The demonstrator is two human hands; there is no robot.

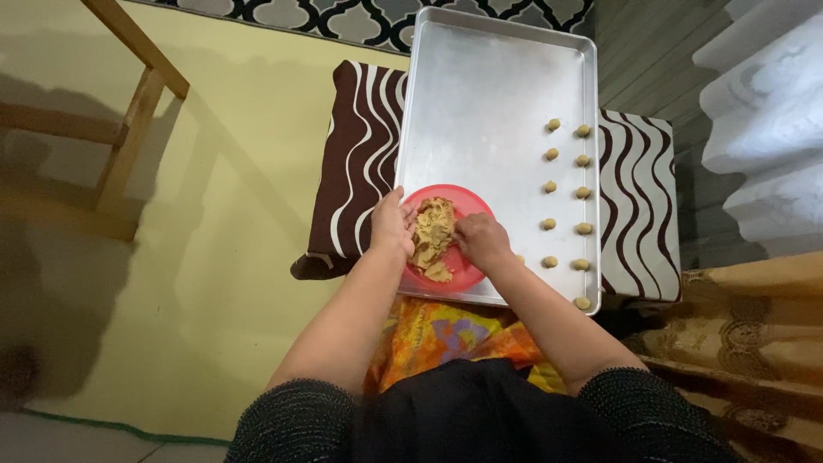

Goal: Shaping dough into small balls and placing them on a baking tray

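We see the dough (pixel 433 233) lying between both hands: left hand (pixel 391 225) clasps the red bowl's (pixel 467 267) rim, right hand (pixel 482 241) pinches into the dough, nearer the dough balls (pixel 567 190).

1. The person wears a black top with short sleeves that end above the elbows, leaving both forearms bare.
2. The sleeve fabric looks textured, a dark knit flecked with fine lighter threads, at the left sleeve (pixel 296 416) and the right sleeve (pixel 647 411).
3. Below the top shows a bright garment (pixel 446 339) printed in orange, yellow and purple.
4. The left hand (pixel 391 225) and right hand (pixel 482 241) are bare, with no gloves; rings or bracelets cannot be made out.
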